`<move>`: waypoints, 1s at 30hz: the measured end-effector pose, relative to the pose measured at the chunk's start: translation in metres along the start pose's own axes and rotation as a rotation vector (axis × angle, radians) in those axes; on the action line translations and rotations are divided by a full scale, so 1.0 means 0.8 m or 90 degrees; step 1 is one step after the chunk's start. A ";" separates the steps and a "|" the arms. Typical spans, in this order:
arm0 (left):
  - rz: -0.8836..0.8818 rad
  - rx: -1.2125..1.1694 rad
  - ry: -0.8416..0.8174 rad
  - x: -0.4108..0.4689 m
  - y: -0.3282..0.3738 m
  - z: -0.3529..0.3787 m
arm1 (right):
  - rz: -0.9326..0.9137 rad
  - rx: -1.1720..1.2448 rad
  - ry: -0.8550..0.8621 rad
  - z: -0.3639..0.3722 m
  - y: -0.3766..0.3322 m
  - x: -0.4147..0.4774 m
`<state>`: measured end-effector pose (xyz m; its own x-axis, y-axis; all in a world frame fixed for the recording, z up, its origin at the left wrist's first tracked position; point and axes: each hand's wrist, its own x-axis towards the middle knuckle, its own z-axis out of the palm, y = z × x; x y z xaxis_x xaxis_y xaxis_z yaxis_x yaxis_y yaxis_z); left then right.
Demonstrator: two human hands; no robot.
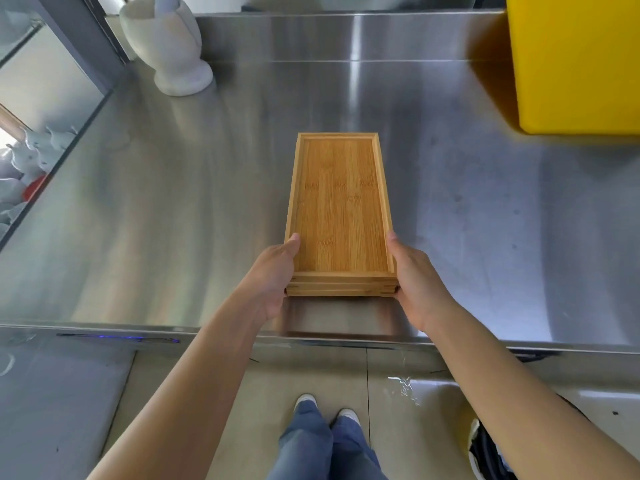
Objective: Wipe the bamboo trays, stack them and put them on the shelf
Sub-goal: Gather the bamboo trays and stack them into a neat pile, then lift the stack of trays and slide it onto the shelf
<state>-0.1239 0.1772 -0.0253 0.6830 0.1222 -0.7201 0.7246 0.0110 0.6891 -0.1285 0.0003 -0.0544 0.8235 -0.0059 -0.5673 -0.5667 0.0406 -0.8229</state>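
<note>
Left hand (273, 275): fingers clamp the stack's near-left side
Right hand (417, 278): clamps opposite
Stack of rectangular golden-brown bamboo trays (341, 209): squeeze evenly, lift level off steel tabletop (173, 202)

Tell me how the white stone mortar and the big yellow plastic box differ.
The white stone mortar is rounded and stands on a footed base; the big yellow plastic box is flat-sided and square-cornered. The mortar is at the counter's far left, the box at the far right, cut off by the frame. Both rest on the steel counter, untouched by either hand.
</note>
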 end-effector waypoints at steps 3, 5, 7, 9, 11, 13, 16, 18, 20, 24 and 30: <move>0.033 0.019 0.001 -0.010 -0.002 0.006 | -0.054 -0.034 0.019 0.005 0.001 -0.003; 0.053 0.011 -0.002 -0.015 -0.002 0.009 | -0.069 -0.044 0.015 0.005 0.001 -0.002; 0.063 -0.010 0.000 -0.016 0.001 0.010 | -0.068 -0.051 0.013 0.004 -0.003 0.002; 0.069 -0.031 0.007 -0.015 0.007 0.011 | -0.076 -0.047 0.011 0.003 -0.010 0.008; 0.082 -0.057 0.011 -0.015 0.018 0.011 | -0.095 -0.049 0.008 0.004 -0.023 0.014; 0.101 -0.106 -0.004 -0.013 0.033 0.005 | -0.124 -0.064 0.012 0.005 -0.041 0.018; 0.132 -0.144 -0.047 -0.012 0.060 -0.001 | -0.171 -0.088 0.012 0.005 -0.072 0.026; 0.163 -0.102 -0.039 -0.008 0.080 -0.001 | -0.192 -0.082 0.004 0.004 -0.094 0.034; 0.211 -0.059 -0.020 -0.002 0.103 0.002 | -0.201 -0.062 -0.001 0.005 -0.117 0.044; 0.291 -0.024 -0.016 0.017 0.159 0.001 | -0.217 -0.047 -0.006 0.017 -0.170 0.069; 0.351 -0.045 -0.036 0.064 0.292 -0.005 | -0.289 -0.036 0.012 0.033 -0.296 0.111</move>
<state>0.0798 0.1898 0.0994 0.9644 0.0757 -0.2534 0.2521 0.0268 0.9673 0.0796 0.0163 0.0911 0.9885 -0.0283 -0.1488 -0.1496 -0.0254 -0.9884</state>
